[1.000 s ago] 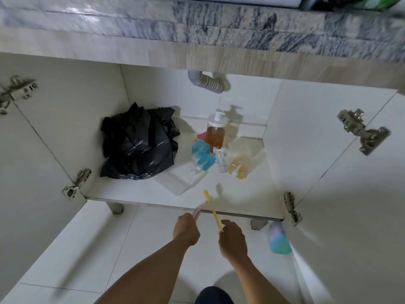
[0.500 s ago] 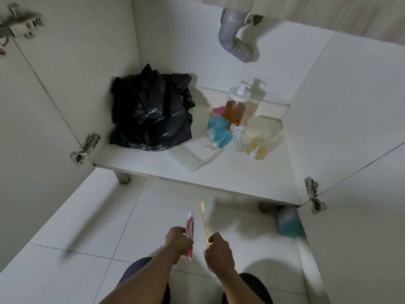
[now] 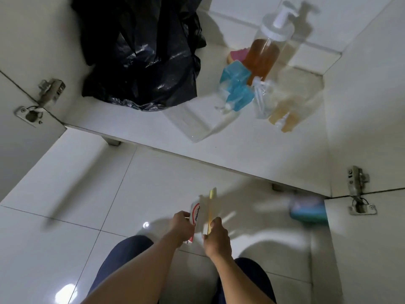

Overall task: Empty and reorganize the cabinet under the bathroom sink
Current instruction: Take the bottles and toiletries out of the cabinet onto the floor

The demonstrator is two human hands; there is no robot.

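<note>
My left hand (image 3: 183, 227) grips a red-and-white toothpaste tube (image 3: 195, 215) above the tiled floor, in front of the open cabinet. Close beside it my right hand (image 3: 215, 236) holds a yellow toothbrush (image 3: 211, 207) upright. On the cabinet floor (image 3: 252, 148) lie a crumpled black plastic bag (image 3: 142, 53) at the left and, to its right, a pump bottle of amber liquid (image 3: 266, 51), blue pouches (image 3: 236, 86), small clear bottles (image 3: 263, 99) and a flat clear packet (image 3: 197, 123).
Both cabinet doors stand open, with metal hinges at the left (image 3: 39, 99) and right (image 3: 357, 189). A blue-and-pink object (image 3: 306, 207) lies blurred on the floor under the cabinet's right front edge. My dark-trousered knees (image 3: 122, 260) are at the bottom.
Both hands have drawn back from the cabinet's front edge toward my knees with the toothpaste and toothbrush. The view has tilted down and moved closer to the cabinet floor.
</note>
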